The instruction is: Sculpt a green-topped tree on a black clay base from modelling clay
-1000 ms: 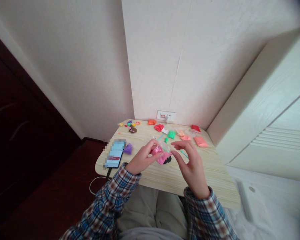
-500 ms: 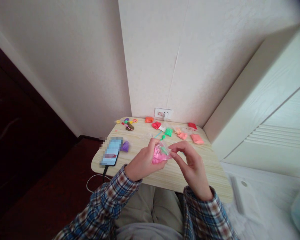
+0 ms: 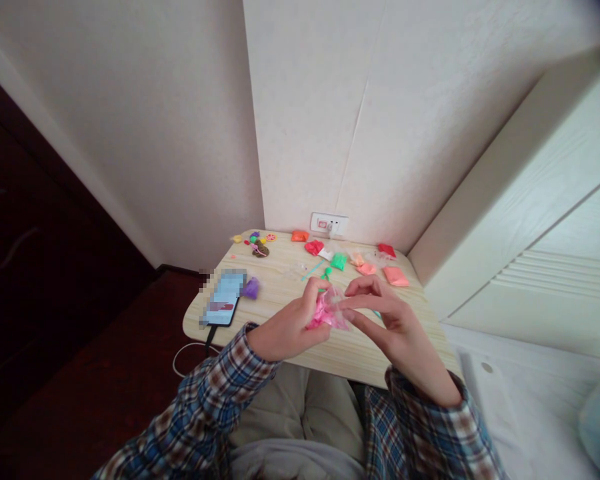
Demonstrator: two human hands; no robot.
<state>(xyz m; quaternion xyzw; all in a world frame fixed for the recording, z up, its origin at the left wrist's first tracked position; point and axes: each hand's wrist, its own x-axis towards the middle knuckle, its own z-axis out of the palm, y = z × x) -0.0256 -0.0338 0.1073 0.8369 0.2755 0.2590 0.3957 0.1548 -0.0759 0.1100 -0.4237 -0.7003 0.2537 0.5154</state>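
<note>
My left hand [image 3: 293,325] is wrapped round a clear plastic bag of pink modelling clay [image 3: 321,315], held above the table. At the bag's right side is my right hand [image 3: 387,313], with thumb and index finger on the clear plastic and the other fingers bent above it. The fingertips partly cover the bag's mouth. Just beyond the bag lies a small green clay piece [image 3: 328,272], near a thin light-blue stick [image 3: 312,271]. A bag of green clay [image 3: 339,261] rests farther back.
On the wooden table [image 3: 275,293], a phone [image 3: 226,297] with a cable lies left, beside a purple clay bag [image 3: 251,288]. Red [image 3: 314,247], orange [image 3: 300,236] and salmon [image 3: 396,276] bags sit toward the back. Small coloured pieces [image 3: 260,248] lie back left. A wall socket [image 3: 329,223] is behind.
My right hand has shifted slightly right, and its fingers have spread more over the bag's mouth. The bag looks more crumpled, and the green patch on it no longer shows.
</note>
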